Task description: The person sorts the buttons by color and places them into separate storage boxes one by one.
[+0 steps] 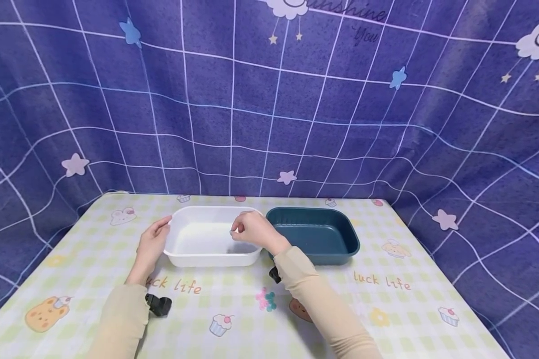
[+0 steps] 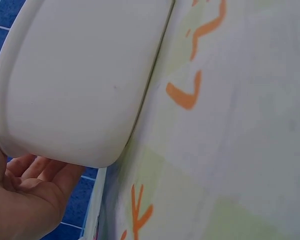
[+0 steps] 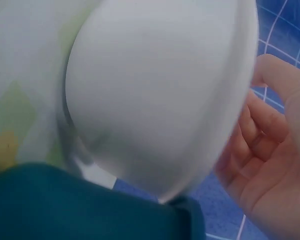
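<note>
1. a white rectangular tub [image 1: 213, 260] sits upright on the pastel-patterned bench [image 1: 184, 319], left of centre.
2. the person's left hand [image 1: 152, 242] is at the tub's left end, fingers loosely bent beside it; its grip is released.
3. the right hand [image 1: 253, 230] is above the tub's right end, fingers curled; i cannot tell whether its grip has anything.
4. a dark teal tub [image 1: 330, 259] stands just right of the white one.
5. behind hangs a blue grid-patterned curtain [image 1: 251, 129].

A dark blue curtain [image 1: 256, 134] with white grid lines hangs at the far side, bearing a printed cloud [image 1: 531, 47] at right. The checked tablecloth [image 1: 413, 319] shows a cupcake print [image 1: 220, 325] nearer and orange "luck life" lettering [image 1: 372, 278] to the right.
</note>
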Demonstrator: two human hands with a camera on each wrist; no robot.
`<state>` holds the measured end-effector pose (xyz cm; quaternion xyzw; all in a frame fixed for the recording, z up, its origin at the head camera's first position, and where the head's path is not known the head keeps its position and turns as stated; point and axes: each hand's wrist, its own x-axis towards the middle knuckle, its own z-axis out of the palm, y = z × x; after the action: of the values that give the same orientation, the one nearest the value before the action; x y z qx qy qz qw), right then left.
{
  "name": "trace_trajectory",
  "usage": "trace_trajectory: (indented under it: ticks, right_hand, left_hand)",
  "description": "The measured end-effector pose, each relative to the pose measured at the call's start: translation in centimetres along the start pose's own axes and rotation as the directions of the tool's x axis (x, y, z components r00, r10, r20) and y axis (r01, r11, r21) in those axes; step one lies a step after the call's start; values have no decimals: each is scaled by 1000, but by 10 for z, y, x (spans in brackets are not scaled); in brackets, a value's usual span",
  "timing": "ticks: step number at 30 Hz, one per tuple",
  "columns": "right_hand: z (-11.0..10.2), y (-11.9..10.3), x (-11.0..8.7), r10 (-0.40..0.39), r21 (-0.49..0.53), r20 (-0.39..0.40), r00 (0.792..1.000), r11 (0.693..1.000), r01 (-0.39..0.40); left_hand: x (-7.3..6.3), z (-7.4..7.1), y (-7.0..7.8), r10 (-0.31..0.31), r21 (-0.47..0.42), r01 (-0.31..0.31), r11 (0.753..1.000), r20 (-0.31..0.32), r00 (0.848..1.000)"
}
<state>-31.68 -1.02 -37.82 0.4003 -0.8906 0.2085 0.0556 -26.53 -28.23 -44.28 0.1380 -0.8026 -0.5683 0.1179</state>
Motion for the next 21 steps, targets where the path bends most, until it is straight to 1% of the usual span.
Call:
trace_trajectory:
  ticks: [5,12,16,21]
  right_hand:
    - [8,3,5,-5,-20,-27,1000,1000,5]
    - [19,0,13,19,-50,-37,999,999,-21]
    - [22,-3,18,28,-74,-42,999,997,-31]
    - [25,-6,23,53,-100,-32,998,993,-56]
  left_hand:
    - [1,4,0,-4,-5,4,1000,1,1000]
    - [2,7,-1,1,-2,-1,1000,-7,1000]
    - [2,5,-2,-8,4,8,1000,-10,1000]
    - [2,0,-2,-11,13,11,1000,-13,1000]
